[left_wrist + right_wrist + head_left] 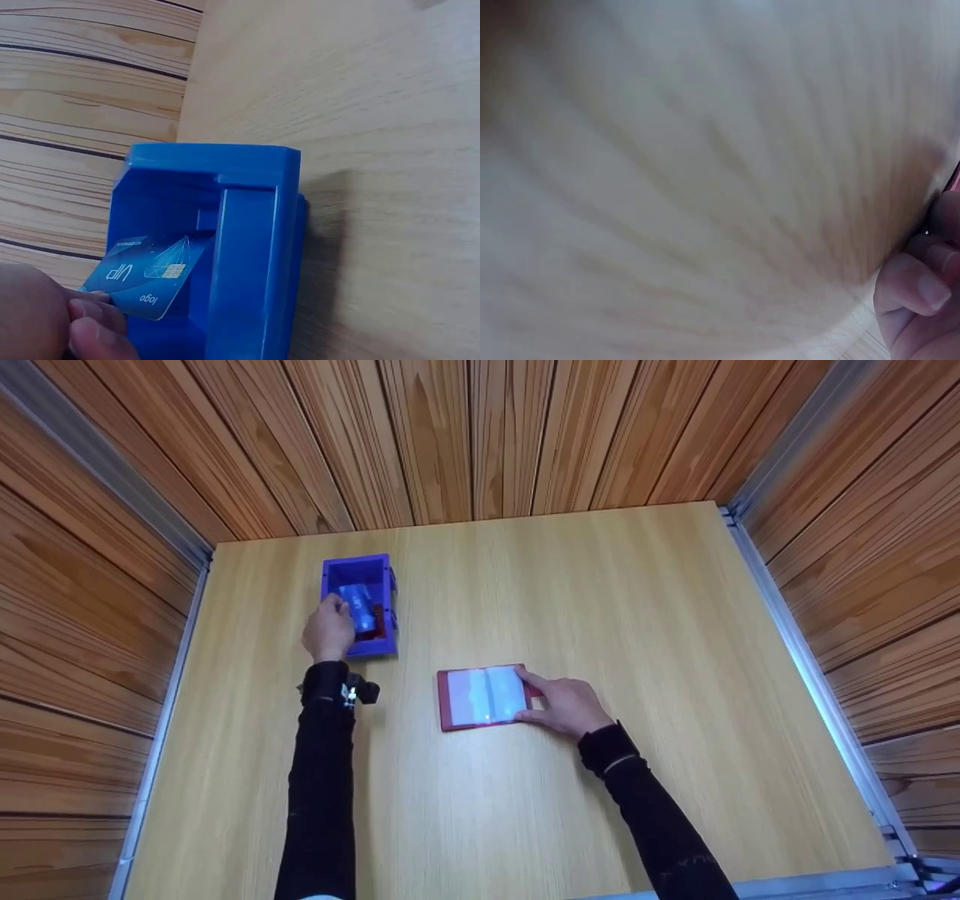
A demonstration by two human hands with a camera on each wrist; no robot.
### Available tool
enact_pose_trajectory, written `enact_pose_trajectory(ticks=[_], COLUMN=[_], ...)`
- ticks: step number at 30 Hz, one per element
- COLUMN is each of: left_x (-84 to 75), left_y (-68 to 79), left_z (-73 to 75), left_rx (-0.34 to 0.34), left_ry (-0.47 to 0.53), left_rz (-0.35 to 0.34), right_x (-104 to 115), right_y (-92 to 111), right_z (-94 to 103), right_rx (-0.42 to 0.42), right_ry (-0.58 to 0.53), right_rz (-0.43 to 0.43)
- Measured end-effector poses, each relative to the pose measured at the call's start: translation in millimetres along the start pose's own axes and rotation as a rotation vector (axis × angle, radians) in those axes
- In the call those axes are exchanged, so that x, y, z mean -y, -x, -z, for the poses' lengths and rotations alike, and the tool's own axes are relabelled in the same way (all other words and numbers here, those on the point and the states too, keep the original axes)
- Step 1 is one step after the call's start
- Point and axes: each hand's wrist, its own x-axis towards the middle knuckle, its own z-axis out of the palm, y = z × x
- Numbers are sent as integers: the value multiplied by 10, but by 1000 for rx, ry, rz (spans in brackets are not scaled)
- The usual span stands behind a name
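Note:
My left hand pinches a blue VIP card by its edge, at the left side of a blue-purple bin. In the left wrist view the card is tilted within the bin's opening and shows a chip and the word "logo". A dark red thing shows beneath the card in the bin; its kind is unclear. At mid-table lies a red card holder with shiny clear sleeves, spread open. My right hand holds its right edge between thumb and fingers. Only curled fingers appear in the right wrist view.
The light wooden table is bordered by metal rails at its sides. Wood-plank walls rise behind and on both sides. The bin stands at the far left of the table, beyond the card holder.

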Motion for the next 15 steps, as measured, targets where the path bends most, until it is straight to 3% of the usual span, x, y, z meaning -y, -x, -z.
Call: enact_pose_trajectory(ticks=[15], left_x=[-24], left_y=[-52], left_z=[-127], left_rx=[104], left_ry=[-158], left_rz=[20], right_x=[-8], right_y=[-4], right_z=[-11], right_rx=[16], right_ry=[-1], right_rz=[-10])
